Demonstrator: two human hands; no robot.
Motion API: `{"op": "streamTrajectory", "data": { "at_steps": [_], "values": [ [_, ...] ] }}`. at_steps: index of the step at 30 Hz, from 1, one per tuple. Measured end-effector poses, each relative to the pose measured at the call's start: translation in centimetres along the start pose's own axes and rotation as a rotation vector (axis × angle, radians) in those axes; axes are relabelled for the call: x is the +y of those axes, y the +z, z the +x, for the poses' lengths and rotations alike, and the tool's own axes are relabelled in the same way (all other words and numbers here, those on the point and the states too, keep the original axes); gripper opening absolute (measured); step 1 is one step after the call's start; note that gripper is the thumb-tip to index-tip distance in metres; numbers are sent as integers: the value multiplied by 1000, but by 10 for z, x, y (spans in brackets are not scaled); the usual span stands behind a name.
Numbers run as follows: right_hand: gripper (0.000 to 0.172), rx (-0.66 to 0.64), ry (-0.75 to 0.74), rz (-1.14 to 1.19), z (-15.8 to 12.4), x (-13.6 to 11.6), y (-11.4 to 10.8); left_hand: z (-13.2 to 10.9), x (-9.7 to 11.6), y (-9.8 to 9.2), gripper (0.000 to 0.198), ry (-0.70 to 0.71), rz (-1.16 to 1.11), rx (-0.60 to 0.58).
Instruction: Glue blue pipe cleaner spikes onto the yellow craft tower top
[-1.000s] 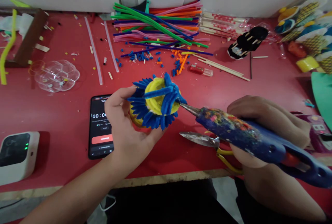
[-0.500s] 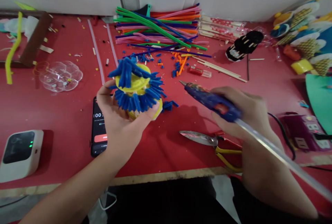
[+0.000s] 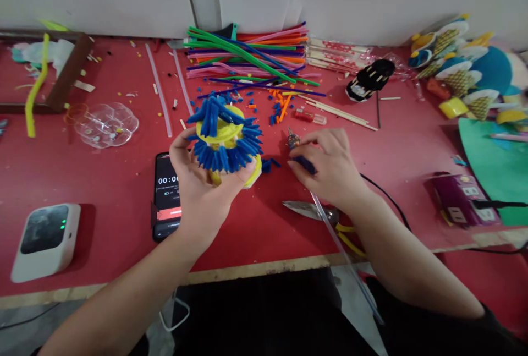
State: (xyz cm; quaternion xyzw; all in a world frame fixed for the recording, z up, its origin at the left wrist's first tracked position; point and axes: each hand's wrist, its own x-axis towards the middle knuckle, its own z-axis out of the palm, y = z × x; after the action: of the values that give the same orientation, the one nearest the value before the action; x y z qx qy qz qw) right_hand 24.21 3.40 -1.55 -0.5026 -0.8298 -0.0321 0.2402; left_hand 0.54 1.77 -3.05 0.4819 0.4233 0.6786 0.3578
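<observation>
My left hand [image 3: 208, 193] is wrapped round a blue and yellow pipe-cleaner craft [image 3: 225, 152], with yellow discs and a ring of short blue pieces sticking outward. In my right hand [image 3: 330, 166] is a dark blue hot glue gun [image 3: 304, 164], its tip toward the back of the table. A long clear glue stick [image 3: 344, 257] runs out of the gun's rear toward the table's front edge. Below that hand lie scissors [image 3: 303, 210] with yellow handles, partly crossed by the glue stick. Cut blue pieces [image 3: 270, 165] lie just right of the craft.
Behind lies a pile of coloured pipe cleaners [image 3: 247, 53], with wooden sticks [image 3: 338, 111] to its right. A phone [image 3: 163, 202] lies partly under my left forearm. A black craft piece [image 3: 370, 81], a purple box [image 3: 464, 199] and a white device [image 3: 46, 241] stand around.
My right hand has moved left and turned the glue gun, so its tip points more away from me and the glue stick hangs steeper. The left hand keeps hold of the craft.
</observation>
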Motion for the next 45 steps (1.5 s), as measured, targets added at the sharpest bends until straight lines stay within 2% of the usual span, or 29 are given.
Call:
{"op": "streamTrajectory", "data": {
  "at_steps": [5, 10, 12, 14, 16, 20, 25, 29, 33, 38, 42, 45],
  "values": [
    [18, -108, -36, 28, 11, -9, 17, -3, 2, 3, 77, 37, 18, -93],
    [20, -161, -33, 54, 13, -9, 19, -4, 10, 8, 72, 79, 20, -144],
    [19, -112, -25, 105, 14, -8, 15, -5, 12, 7, 74, 67, 48, -164],
    [15, -7, 8, 230, 15, -10, 8, -6, 13, 6, 74, 52, 71, -191],
    [12, 95, 97, 402, 15, -14, 0, -9, 14, 6, 74, 20, 82, -229],
    [6, 204, 272, 709, 10, -27, -17, -16, 18, 7, 76, -66, 80, -321],
    [24, 267, 260, 837, 0, -34, -27, -19, 26, 7, 80, -57, 126, -376],
    [14, 267, 184, 933, -5, -33, -32, -18, 27, 8, 80, -6, 158, -373],
    [19, 237, 168, 899, -8, -41, -41, -18, 24, 8, 80, 72, 207, -368],
    [25, 347, 184, 674, -14, -51, -50, -18, 24, 10, 77, 130, 262, -357],
    [28, 303, 53, 533, -12, -51, -53, -19, 24, 13, 73, 166, 265, -378],
    [30, 345, -34, 533, -7, -49, -52, -19, 24, 14, 72, 178, 265, -381]
  ]
}}
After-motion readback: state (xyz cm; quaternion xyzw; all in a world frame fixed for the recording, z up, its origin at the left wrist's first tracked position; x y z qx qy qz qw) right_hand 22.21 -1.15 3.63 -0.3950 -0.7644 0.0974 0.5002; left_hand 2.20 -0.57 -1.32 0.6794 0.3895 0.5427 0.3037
